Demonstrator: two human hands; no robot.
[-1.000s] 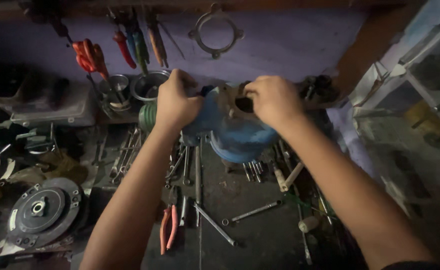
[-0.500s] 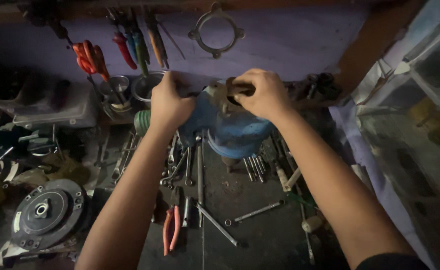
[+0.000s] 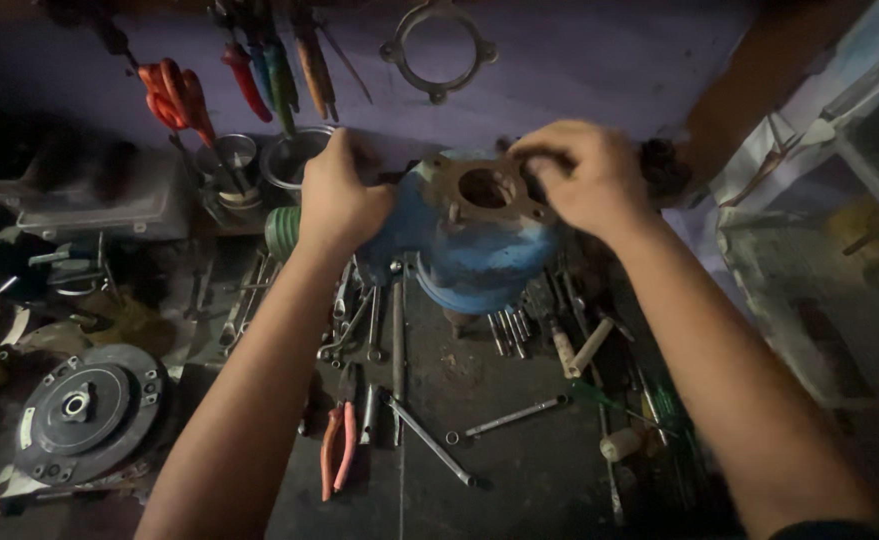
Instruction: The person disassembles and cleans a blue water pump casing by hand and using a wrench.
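A blue casing (image 3: 469, 255) stands upright at the back of the bench (image 3: 499, 470). The right hand (image 3: 584, 180) pinches a flat gasket (image 3: 479, 190) over its top opening, seemingly not yet settled; the left hand (image 3: 334, 200) clasps the casing's side. Spanners (image 3: 429, 445) and red pliers (image 3: 337, 450) lie in front

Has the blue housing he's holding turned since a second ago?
Yes. The blue housing, gripped by left hand and right hand, has tipped: its flanged opening now faces up, below the wall-hung metal ring.
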